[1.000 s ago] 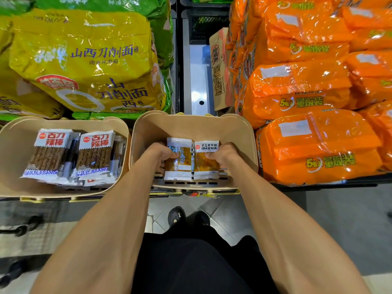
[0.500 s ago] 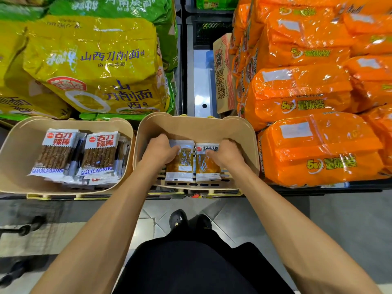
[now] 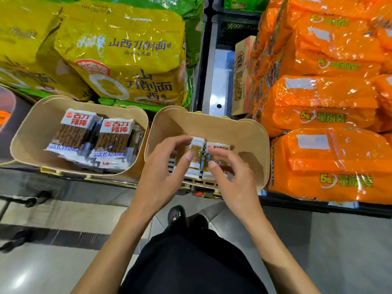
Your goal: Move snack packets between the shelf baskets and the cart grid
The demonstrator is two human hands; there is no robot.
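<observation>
Two beige shelf baskets stand side by side at the shelf's front edge. The right basket (image 3: 250, 132) holds two stacks of small orange-and-white snack packets (image 3: 197, 152). My left hand (image 3: 163, 166) and my right hand (image 3: 231, 175) hover just above those packets, fingers spread, holding nothing. The hands partly hide the packets. The left basket (image 3: 29, 132) holds two rows of white packets of brown spicy sticks (image 3: 93, 139). No cart grid is in view.
Large yellow noodle bags (image 3: 118, 56) lie behind the left basket. Orange multi-pack bags (image 3: 331, 162) fill the shelf on the right. A cardboard box (image 3: 241, 77) leans by a metal upright. Grey floor tiles and my black shoes (image 3: 177, 215) are below.
Both hands have let go of the orange packets and lifted back out of the right basket, fingers now spread. The view has shifted a little to the left.
</observation>
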